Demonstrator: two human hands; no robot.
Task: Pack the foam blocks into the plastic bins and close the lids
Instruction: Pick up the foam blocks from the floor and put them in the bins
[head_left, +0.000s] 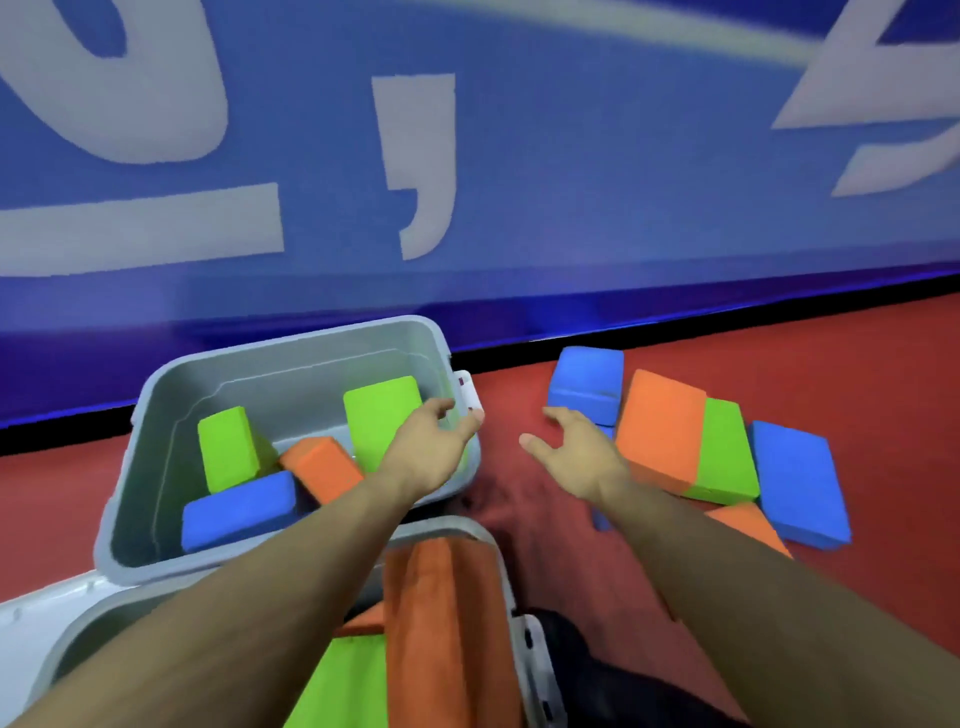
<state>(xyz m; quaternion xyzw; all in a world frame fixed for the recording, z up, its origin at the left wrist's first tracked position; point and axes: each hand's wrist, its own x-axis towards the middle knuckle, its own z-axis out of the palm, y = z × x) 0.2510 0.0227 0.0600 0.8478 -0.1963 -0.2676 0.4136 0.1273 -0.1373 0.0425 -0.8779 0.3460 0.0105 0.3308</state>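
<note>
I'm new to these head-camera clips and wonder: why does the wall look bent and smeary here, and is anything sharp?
Head view: the wide lens bows the blue wall and its baseline; its white lettering is soft with motion blur. The far bin, foam blocks and both open hands, left and right, are only a little sharper. Lighting is even, with faint shadows on the red floor.

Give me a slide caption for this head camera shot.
Both open hands, left and right, hover between a part-filled bin and loose foam blocks.

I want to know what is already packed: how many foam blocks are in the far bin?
4 show in the far bin: a green block at left, a green block by the right wall, an orange block between them, a blue block in front. The left forearm may hide more.
</note>
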